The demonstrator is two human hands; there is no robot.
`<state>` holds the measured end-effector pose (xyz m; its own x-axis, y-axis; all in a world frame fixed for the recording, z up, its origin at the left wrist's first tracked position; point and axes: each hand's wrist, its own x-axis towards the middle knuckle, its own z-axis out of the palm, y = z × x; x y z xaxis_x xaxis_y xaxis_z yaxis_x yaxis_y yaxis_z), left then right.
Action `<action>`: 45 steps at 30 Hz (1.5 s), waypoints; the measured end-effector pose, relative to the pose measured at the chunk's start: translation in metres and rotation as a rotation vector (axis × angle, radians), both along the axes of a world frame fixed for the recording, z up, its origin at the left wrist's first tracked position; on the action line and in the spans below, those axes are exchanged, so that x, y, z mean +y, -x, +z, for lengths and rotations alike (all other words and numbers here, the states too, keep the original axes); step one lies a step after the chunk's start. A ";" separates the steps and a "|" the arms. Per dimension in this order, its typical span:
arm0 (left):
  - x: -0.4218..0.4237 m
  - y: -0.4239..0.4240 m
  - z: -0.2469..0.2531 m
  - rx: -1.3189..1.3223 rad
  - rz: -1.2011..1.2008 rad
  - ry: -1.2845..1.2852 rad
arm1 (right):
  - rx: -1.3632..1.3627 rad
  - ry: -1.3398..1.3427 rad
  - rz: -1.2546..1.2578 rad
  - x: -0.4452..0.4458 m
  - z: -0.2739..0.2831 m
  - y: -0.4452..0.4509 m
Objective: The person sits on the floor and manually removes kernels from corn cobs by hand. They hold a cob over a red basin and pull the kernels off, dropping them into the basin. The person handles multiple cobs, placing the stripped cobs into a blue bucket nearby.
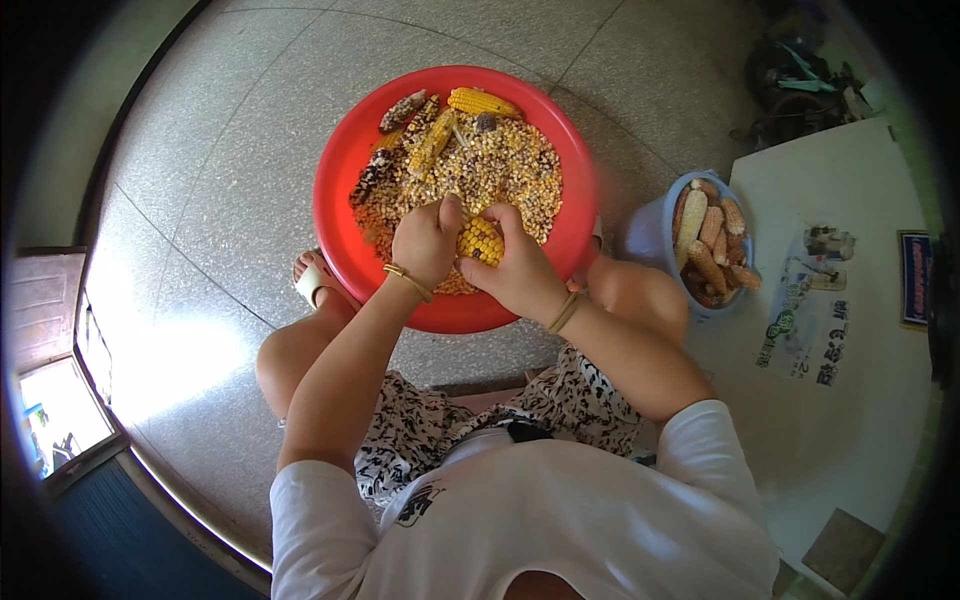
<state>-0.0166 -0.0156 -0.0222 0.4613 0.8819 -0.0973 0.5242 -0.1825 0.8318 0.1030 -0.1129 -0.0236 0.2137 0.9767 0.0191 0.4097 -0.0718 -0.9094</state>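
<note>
Both hands meet above the near half of a round red plastic basin [457, 319]. My right hand [521, 262] grips a yellow corn cob [481, 241] flecked with a few dark kernels. My left hand [426, 244] is closed against the cob's left side, its thumb at the top; whether its fingers also grip the cob is hidden. Loose corn kernels [517, 169] in yellow, white and purple cover much of the basin's bottom. Along its far left side lie several part-stripped cobs [431, 146], some dark. A fuller yellow cob [484, 103] rests by the far rim.
To the right, a blue bucket [667, 217] holds several bare corn cobs [705, 232]. Beside it stands a large white appliance [862, 420] bearing writing. My knees flank the basin, on a speckled terrazzo floor [247, 142]. A dark machine [802, 82] sits at the far right.
</note>
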 end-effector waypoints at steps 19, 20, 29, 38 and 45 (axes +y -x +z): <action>-0.002 0.010 0.003 -0.416 -0.229 0.194 | 0.621 0.271 0.105 0.006 0.023 -0.014; 0.001 0.012 -0.001 -0.422 -0.255 0.156 | 0.660 0.297 0.124 0.006 0.028 -0.014; 0.007 0.010 -0.006 -0.329 -0.064 0.089 | 0.101 -0.015 0.158 -0.001 0.014 -0.003; 0.008 0.009 0.010 -0.216 -0.054 0.374 | 0.156 0.018 0.101 0.004 0.010 -0.006; 0.005 0.012 0.007 -0.315 -0.164 0.196 | 0.287 0.100 0.073 0.004 0.017 -0.004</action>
